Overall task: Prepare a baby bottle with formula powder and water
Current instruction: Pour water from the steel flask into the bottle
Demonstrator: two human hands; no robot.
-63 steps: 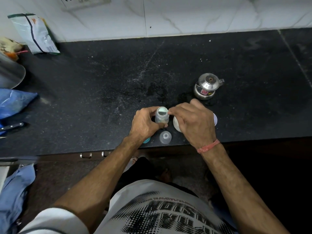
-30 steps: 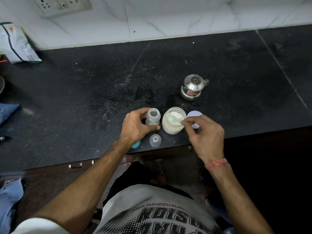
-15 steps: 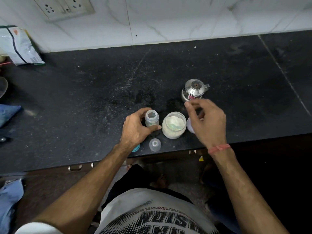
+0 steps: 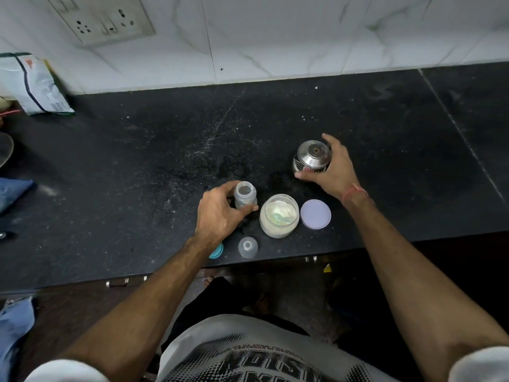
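Note:
A small clear baby bottle [image 4: 244, 196] stands upright and uncapped on the black counter [image 4: 137, 166], with my left hand [image 4: 220, 213] wrapped around its left side. To its right sits an open jar of white formula powder [image 4: 279, 215] with a pale scoop lying in the powder, and the jar's lilac lid [image 4: 315, 214] lies flat beside it. Behind them is a small steel water pot [image 4: 312, 159]; my right hand [image 4: 334, 169] curls around its right side and base. The clear nipple [image 4: 248, 247] and a teal ring [image 4: 216, 250] rest near the counter's front edge.
A white foil packet [image 4: 35, 84] leans on the tiled wall at the far left, under a socket plate [image 4: 107, 22]. Blue cloth [image 4: 12, 190] and a steel rim [image 4: 5, 150] sit at the left edge. The counter's front edge runs just below the nipple.
My right hand left the scoop in the powder jar and moved back and right onto the steel pot. My left hand stayed on the bottle.

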